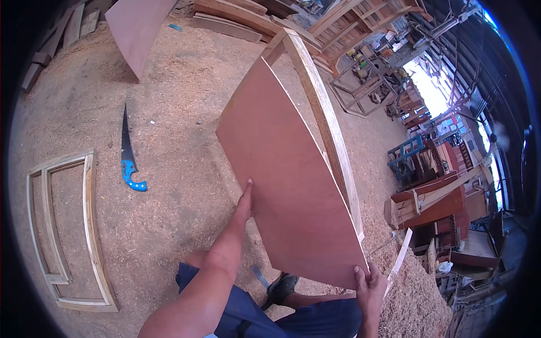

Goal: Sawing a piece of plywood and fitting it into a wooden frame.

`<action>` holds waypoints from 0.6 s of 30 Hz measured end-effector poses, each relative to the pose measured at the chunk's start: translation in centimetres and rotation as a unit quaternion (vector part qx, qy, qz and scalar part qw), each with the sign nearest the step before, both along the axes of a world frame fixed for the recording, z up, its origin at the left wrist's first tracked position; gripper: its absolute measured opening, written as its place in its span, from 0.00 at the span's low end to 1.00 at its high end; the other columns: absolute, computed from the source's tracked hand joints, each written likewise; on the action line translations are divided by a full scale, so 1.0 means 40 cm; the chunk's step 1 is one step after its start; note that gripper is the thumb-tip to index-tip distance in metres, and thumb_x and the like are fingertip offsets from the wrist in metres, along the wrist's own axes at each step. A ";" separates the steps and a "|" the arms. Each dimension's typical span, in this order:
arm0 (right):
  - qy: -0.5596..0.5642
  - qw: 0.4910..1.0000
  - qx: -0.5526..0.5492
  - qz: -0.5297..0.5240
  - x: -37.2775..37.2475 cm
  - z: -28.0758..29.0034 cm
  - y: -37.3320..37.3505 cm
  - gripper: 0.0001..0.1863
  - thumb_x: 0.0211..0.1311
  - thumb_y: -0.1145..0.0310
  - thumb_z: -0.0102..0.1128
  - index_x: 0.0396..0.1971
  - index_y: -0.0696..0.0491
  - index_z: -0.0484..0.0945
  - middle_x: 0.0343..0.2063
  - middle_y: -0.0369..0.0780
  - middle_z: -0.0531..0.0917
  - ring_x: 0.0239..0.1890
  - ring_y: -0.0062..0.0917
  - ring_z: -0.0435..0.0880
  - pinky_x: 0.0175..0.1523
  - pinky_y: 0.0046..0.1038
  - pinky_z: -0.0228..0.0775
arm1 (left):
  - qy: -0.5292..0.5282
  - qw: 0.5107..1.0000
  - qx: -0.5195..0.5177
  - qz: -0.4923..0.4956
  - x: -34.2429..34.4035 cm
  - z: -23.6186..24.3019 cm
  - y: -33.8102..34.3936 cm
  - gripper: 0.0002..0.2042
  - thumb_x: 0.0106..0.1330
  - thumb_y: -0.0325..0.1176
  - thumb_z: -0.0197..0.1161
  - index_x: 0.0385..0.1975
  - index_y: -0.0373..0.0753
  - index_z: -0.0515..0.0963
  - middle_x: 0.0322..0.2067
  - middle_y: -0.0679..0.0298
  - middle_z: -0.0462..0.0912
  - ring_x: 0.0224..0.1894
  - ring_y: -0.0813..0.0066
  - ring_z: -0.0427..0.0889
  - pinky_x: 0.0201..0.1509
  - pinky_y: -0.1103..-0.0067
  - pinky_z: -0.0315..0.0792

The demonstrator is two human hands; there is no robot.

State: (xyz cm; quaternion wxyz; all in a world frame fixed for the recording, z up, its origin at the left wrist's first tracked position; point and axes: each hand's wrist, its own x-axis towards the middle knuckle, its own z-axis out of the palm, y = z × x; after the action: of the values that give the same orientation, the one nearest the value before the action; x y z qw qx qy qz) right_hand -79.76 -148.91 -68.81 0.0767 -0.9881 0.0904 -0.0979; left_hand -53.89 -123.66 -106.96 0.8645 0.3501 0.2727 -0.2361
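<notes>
A large reddish-brown plywood sheet (284, 169) stands tilted on edge in front of me, leaning against a pale wooden frame (327, 124) behind it. My left hand (246, 198) grips the sheet's left edge about halfway down. My right hand (371, 284) holds its lower right corner, with the thumb over the front face. Below the sheet, my legs in dark blue trousers and one dark shoe (280, 287) show over the sawdust.
Sawdust covers the floor. A handsaw with a blue handle (128, 155) lies to the left, and a small pale wooden frame (67, 225) lies flat further left. Another reddish sheet (138, 31) stands at the top. Stacked timber, furniture and machines crowd the right side.
</notes>
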 end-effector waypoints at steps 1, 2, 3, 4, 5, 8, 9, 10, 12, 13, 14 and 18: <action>-0.016 1.000 0.004 0.005 0.008 0.005 0.000 0.18 0.76 0.63 0.69 0.48 0.65 0.84 0.27 0.45 0.87 0.28 0.25 0.84 0.37 0.31 0.78 | -0.016 1.000 -0.010 -0.001 0.002 0.013 -0.009 0.61 0.62 0.85 0.54 0.84 0.39 0.54 0.82 0.54 0.58 0.83 0.50 0.57 0.80 0.41 0.53; -0.018 1.000 0.002 0.000 0.019 0.005 -0.007 0.18 0.76 0.63 0.69 0.48 0.65 0.84 0.27 0.45 0.87 0.28 0.25 0.84 0.37 0.31 0.78 | -0.033 0.999 -0.019 -0.001 0.007 0.030 -0.016 0.59 0.64 0.82 0.56 0.83 0.39 0.54 0.82 0.55 0.60 0.83 0.53 0.57 0.82 0.46 0.54; -0.019 0.999 0.027 0.025 0.038 -0.001 -0.006 0.20 0.77 0.63 0.67 0.55 0.64 0.83 0.32 0.46 0.88 0.35 0.29 0.87 0.43 0.33 0.79 | -0.031 0.999 -0.012 0.006 0.019 -0.006 0.005 0.59 0.64 0.82 0.56 0.83 0.39 0.54 0.82 0.55 0.60 0.83 0.53 0.57 0.82 0.46 0.54; -0.019 0.997 0.052 0.050 0.054 -0.003 0.001 0.22 0.78 0.63 0.65 0.61 0.63 0.81 0.37 0.48 0.90 0.41 0.33 0.90 0.49 0.34 0.80 | -0.060 0.996 0.016 0.059 0.041 -0.057 0.027 0.56 0.67 0.76 0.61 0.83 0.38 0.55 0.81 0.55 0.61 0.82 0.54 0.59 0.83 0.52 0.54; -0.017 0.997 0.056 0.051 0.070 -0.003 0.006 0.22 0.78 0.63 0.65 0.61 0.63 0.81 0.37 0.48 0.90 0.41 0.33 0.90 0.49 0.34 0.80 | -0.089 0.989 0.039 0.107 0.053 -0.100 0.034 0.53 0.69 0.70 0.65 0.83 0.37 0.55 0.81 0.55 0.62 0.82 0.55 0.60 0.84 0.58 0.54; 0.015 0.997 0.070 0.031 0.098 0.008 0.006 0.24 0.80 0.59 0.61 0.64 0.61 0.80 0.50 0.51 0.88 0.57 0.39 0.87 0.62 0.38 0.76 | -0.129 0.985 0.008 0.115 0.080 -0.083 0.006 0.51 0.70 0.61 0.71 0.82 0.36 0.56 0.80 0.54 0.63 0.82 0.56 0.60 0.85 0.67 0.53; 0.002 0.996 0.074 0.058 0.110 0.005 0.008 0.24 0.81 0.58 0.59 0.65 0.61 0.79 0.56 0.52 0.85 0.62 0.41 0.84 0.66 0.39 0.73 | -0.125 0.986 0.005 0.106 0.082 -0.069 -0.005 0.51 0.70 0.61 0.71 0.82 0.36 0.56 0.80 0.54 0.63 0.82 0.56 0.60 0.85 0.67 0.53; -0.010 0.993 0.078 0.085 0.121 0.004 0.005 0.25 0.82 0.58 0.57 0.67 0.61 0.79 0.63 0.52 0.82 0.67 0.43 0.81 0.71 0.40 0.70 | -0.129 0.984 0.021 0.120 0.082 -0.056 -0.015 0.51 0.69 0.60 0.72 0.82 0.36 0.56 0.80 0.54 0.63 0.81 0.56 0.60 0.84 0.65 0.54; 0.030 0.992 0.099 0.078 0.148 0.006 -0.017 0.26 0.83 0.58 0.54 0.69 0.60 0.77 0.69 0.52 0.77 0.71 0.44 0.77 0.75 0.40 0.66 | -0.125 0.982 0.044 0.132 0.087 -0.044 -0.001 0.51 0.69 0.60 0.73 0.82 0.35 0.56 0.80 0.54 0.63 0.81 0.56 0.61 0.84 0.63 0.54; 0.036 0.990 0.094 0.097 0.162 0.004 -0.028 0.26 0.83 0.58 0.53 0.71 0.59 0.75 0.71 0.52 0.76 0.73 0.44 0.75 0.76 0.40 0.65 | -0.110 0.985 0.045 0.125 0.098 -0.042 0.008 0.51 0.69 0.61 0.73 0.82 0.35 0.56 0.80 0.54 0.63 0.82 0.56 0.60 0.84 0.62 0.55; 0.043 0.988 0.091 0.115 0.175 0.001 -0.033 0.27 0.84 0.59 0.53 0.73 0.58 0.73 0.73 0.51 0.74 0.75 0.43 0.74 0.78 0.39 0.64 | -0.093 0.988 0.048 0.117 0.100 -0.047 0.019 0.51 0.69 0.61 0.72 0.82 0.36 0.56 0.80 0.54 0.64 0.82 0.56 0.60 0.84 0.61 0.55; 0.083 0.984 0.079 0.134 0.227 0.011 -0.012 0.30 0.84 0.63 0.53 0.80 0.55 0.63 0.77 0.50 0.70 0.79 0.42 0.68 0.80 0.38 0.60 | -0.105 0.990 0.017 0.096 0.096 -0.040 0.042 0.52 0.68 0.65 0.70 0.83 0.38 0.56 0.80 0.56 0.64 0.82 0.56 0.60 0.83 0.53 0.53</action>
State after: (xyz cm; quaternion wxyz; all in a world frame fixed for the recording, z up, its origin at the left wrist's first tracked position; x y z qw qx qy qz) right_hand -70.68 -149.38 -68.37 0.1590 -0.9868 -0.0292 0.0030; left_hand -50.06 -121.97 -108.56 0.9011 0.3594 0.2167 -0.1090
